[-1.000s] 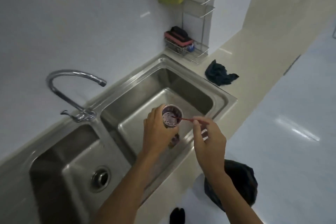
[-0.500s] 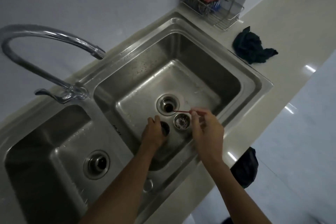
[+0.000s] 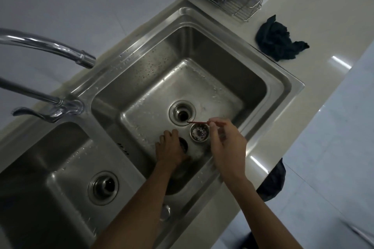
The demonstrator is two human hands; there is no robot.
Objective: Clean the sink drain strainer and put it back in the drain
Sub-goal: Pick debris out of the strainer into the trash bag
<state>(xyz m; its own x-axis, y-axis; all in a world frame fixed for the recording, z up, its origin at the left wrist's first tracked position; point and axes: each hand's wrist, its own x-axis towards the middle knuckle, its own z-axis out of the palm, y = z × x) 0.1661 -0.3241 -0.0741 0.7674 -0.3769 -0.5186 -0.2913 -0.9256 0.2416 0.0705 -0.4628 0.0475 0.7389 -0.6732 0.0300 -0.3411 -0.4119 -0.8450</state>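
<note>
Head view finds the strainer (image 3: pixel 199 132), a small steel cup whose perforated bottom is speckled with pale and reddish bits, standing upright on the floor of the right basin of the sink (image 3: pixel 222 79), just beside the open drain (image 3: pixel 182 114) and not in it. It looks light and rigid, and since beads of water dot the basin it is probably slick. The safest hold would be a fingertip pinch across its rim or round its low wall, kept level so the debris does not tip out. No centre knob can be made out. The right hand (image 3: pixel 227 143) hovers above it and pinches a thin red stick (image 3: pixel 197 122) between thumb and forefinger, with the tip reaching over the edge of the drain. The left hand (image 3: pixel 170 148) lies low on the basin floor over a dark round piece (image 3: pixel 183 144); whether it grips that piece or only rests on it cannot be told. Farther out are the tap (image 3: pixel 50 46), the wire rack (image 3: pixel 242 6) and a dark cloth (image 3: pixel 279 43) on the counter. A second ago the left hand held the strainer up over the basin with the stick's tip inside it. Half a second ago the strainer already stood on the floor, and it has not shifted since. The view has moved closer.
</note>
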